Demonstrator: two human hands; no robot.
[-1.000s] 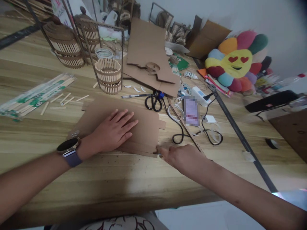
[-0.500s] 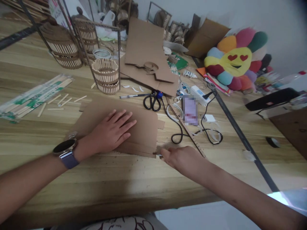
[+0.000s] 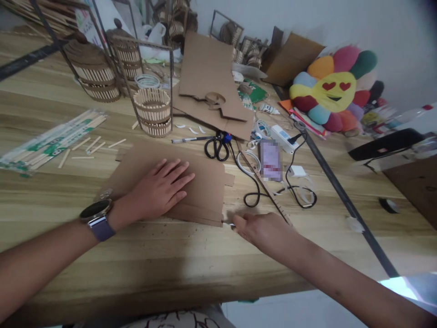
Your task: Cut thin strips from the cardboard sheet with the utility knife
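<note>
Right fingers are closed in a pinch on a slim, shiny-tipped tool, largely hidden by the right hand, its exposed end pointing toward nine o'clock at the near right corner of a brown card. The tip is just beside that corner; whether it touches cannot be told. The card lies flat, its long axis running from between nine and ten o'clock to between three and four. The left hand rests on it, palm down, fingers spread and gripping nothing. The right hand is the nearer to the corner, the left to the card's middle. From the right fingers, the scissors lie at eleven o'clock beyond the card, the phone at one, and a notched strip slants between one and three. Compared with a second earlier, when they were at the card's edge, the right fingers are slightly off toward three o'clock, leaving more table visible; the left hand and card show little change.
</note>
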